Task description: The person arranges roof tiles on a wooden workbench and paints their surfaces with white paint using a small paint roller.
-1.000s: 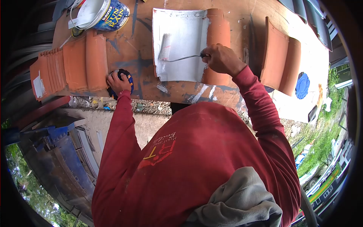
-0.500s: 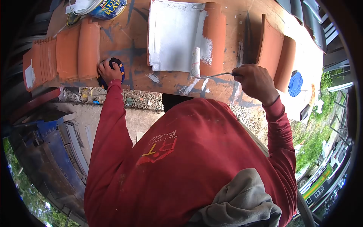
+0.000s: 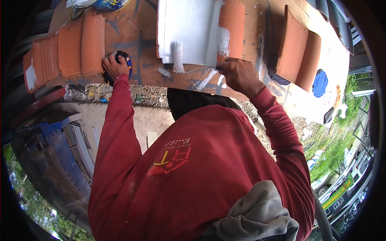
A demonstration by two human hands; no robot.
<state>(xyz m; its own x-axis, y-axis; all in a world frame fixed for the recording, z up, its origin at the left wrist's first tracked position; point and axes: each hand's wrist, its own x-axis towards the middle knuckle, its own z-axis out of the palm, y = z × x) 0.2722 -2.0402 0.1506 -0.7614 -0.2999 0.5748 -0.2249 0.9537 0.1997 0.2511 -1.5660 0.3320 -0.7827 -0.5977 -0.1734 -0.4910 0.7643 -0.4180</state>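
Note:
My right hand (image 3: 240, 77) is closed round the handle of a small paint roller (image 3: 178, 57). The roller's white sleeve lies at the near edge of a roof tile (image 3: 189, 28), on its white-painted part. Along its right side the curved ridge of this tile is still bare orange, with rough white patches at the border. On the left, my left hand (image 3: 115, 66) is wrapped over a dark cloth (image 3: 128, 63) with blue and orange patches, resting on the table beside the stacked tiles. How firmly it grips is partly hidden.
Orange tiles (image 3: 93, 44) stand in a row at the left, and another tile (image 3: 295, 48) lies at the right near a blue crumpled cloth (image 3: 320, 83). A paint bucket (image 3: 107, 4) is at the back left. White and grey smears mark the brown table (image 3: 136, 76).
My right hand has moved left with the roller, which has shifted from the tile's ridge border to its left part. My left hand stays on the cloth. The view has tilted slightly.

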